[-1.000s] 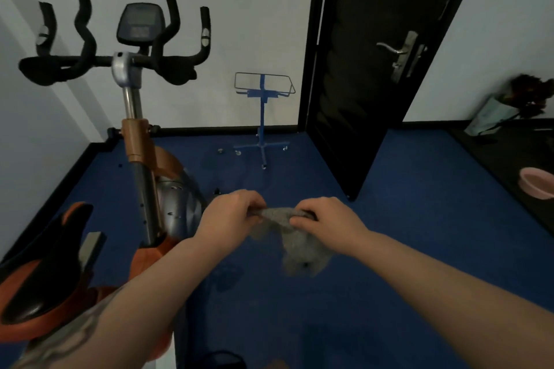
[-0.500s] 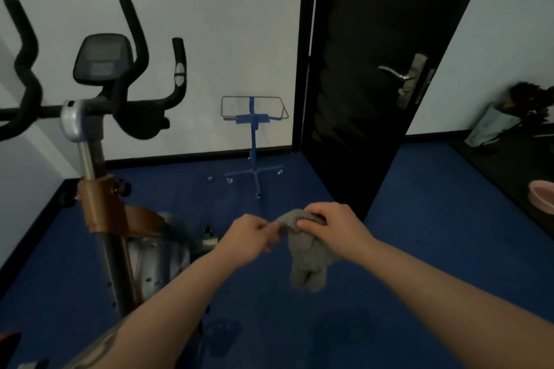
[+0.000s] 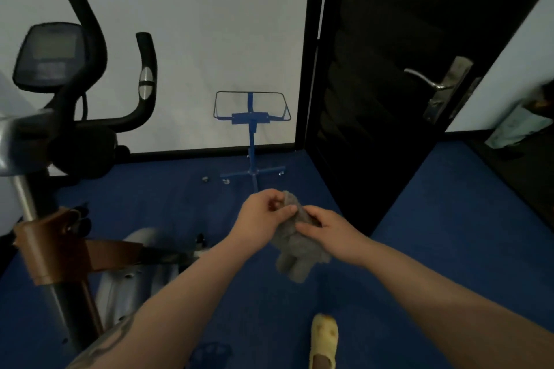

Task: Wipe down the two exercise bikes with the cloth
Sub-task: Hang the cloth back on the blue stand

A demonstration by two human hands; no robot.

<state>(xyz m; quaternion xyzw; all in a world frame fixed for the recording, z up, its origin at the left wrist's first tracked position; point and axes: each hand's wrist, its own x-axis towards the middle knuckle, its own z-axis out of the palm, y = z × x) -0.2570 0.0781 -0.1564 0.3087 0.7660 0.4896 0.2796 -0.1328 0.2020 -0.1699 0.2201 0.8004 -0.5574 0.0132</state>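
Both hands — left hand (image 3: 263, 216), right hand (image 3: 326, 231) — pinch the grey cloth (image 3: 296, 249) beside the exercise bike (image 3: 60, 219).

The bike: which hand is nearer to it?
Left. The left hand is nearer the bike; the right hand is farther right. Both hold the cloth.

Bare forearms, tattoo (image 3: 111, 338) on left forearm, yellow slipper (image 3: 323, 341) on foot
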